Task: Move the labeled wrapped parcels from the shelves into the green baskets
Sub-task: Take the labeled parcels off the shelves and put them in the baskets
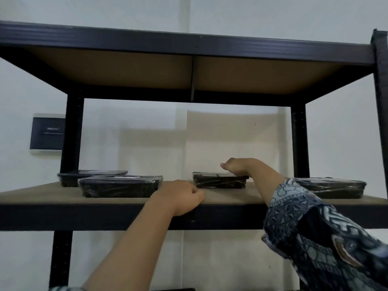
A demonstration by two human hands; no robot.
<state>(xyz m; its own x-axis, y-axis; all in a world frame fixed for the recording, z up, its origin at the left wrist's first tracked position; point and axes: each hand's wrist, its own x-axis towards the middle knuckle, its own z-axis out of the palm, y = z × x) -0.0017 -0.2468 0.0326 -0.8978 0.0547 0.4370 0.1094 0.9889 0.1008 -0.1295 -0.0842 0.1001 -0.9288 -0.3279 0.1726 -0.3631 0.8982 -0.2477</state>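
Several black wrapped parcels lie on the wooden shelf (231,196) at eye level. Two sit at the left, a back parcel (92,175) and a front parcel (119,185) with a white label on top. My right hand (237,166) rests on top of the middle parcel (218,182), thumb pointing left, fingers hidden beyond the knuckles. A further parcel (333,187) lies at the right, partly behind my patterned sleeve. My left hand (180,196) sits on the shelf's front edge with its fingers curled, holding nothing. No green basket is in view.
The black metal rack has an upper shelf (189,43) overhead and uprights at the left (71,133) and right (299,139). A dark wall panel (47,133) hangs behind the left upright. A white wall lies behind the rack.
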